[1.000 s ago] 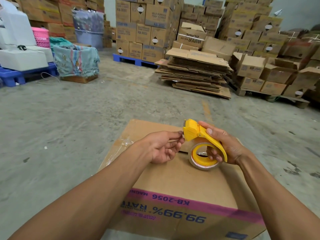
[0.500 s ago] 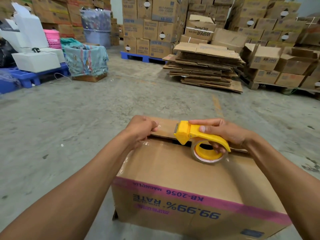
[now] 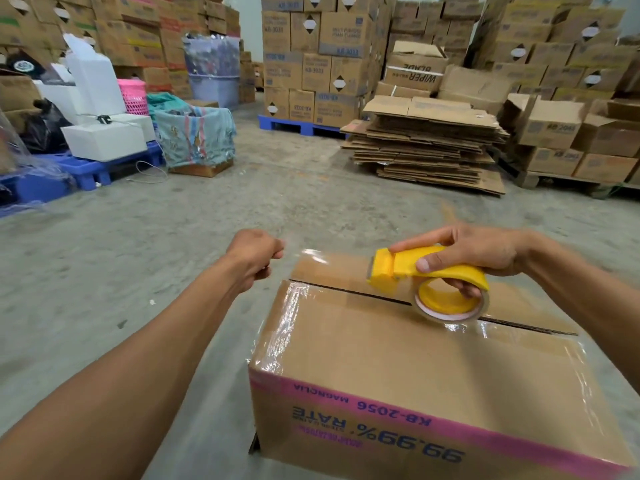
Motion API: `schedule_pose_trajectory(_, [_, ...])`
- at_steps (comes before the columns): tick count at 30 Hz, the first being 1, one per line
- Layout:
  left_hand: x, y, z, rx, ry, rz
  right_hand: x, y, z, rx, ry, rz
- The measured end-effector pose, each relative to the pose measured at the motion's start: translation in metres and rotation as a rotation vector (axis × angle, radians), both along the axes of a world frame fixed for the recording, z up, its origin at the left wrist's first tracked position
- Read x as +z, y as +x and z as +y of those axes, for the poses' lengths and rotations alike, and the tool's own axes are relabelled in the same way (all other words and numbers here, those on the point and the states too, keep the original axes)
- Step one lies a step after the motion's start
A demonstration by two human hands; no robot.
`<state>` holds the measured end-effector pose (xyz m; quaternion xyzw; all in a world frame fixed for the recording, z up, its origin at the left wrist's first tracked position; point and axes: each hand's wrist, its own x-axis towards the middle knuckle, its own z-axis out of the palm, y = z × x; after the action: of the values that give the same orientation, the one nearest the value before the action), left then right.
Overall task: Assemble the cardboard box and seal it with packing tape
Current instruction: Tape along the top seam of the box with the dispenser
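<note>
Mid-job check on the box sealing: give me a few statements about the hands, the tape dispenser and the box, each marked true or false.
1. The right hand holds the yellow tape dispenser over the box's top seam. True.
2. The left hand lies flat on the cardboard box. False: it is curled, at the far left corner, past the box's edge.
3. The middle seam is already taped end to end. False: a dark gap between the flaps shows on both sides of the dispenser.
4. Clear tape already runs along the box's left edge. True.
5. The pink-banded print on the near side reads upside down. True.
</note>
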<state>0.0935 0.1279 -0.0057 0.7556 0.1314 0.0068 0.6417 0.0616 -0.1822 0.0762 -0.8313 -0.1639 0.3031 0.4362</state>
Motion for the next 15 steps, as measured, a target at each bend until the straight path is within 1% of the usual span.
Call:
schedule_pose_trajectory(2, [-0.007,-0.002,0.013,-0.013,0.009,0.013,-0.002,0.001,-0.005,0.0,-0.03,-0.002])
schedule_pose_trajectory(4, [-0.013,-0.003,0.015,-0.017,-0.021,0.015,-0.002,0.004,-0.002,-0.011,-0.063,-0.046])
schedule_pose_trajectory(6, [-0.017,0.0,0.015,0.021,-0.065,0.006,-0.001,0.008,0.005,-0.013,-0.094,-0.11])
schedule_pose_trajectory(9, [-0.022,0.004,0.022,0.094,-0.116,0.01,-0.005,0.016,0.015,-0.029,-0.084,-0.197])
schedule_pose_trajectory(12, [-0.027,0.007,0.029,0.117,-0.109,0.012,-0.015,0.022,0.025,-0.044,-0.122,-0.28])
schedule_pose_trajectory(15, [-0.036,0.006,0.027,0.123,-0.076,0.036,-0.031,0.026,0.028,-0.05,-0.176,-0.259])
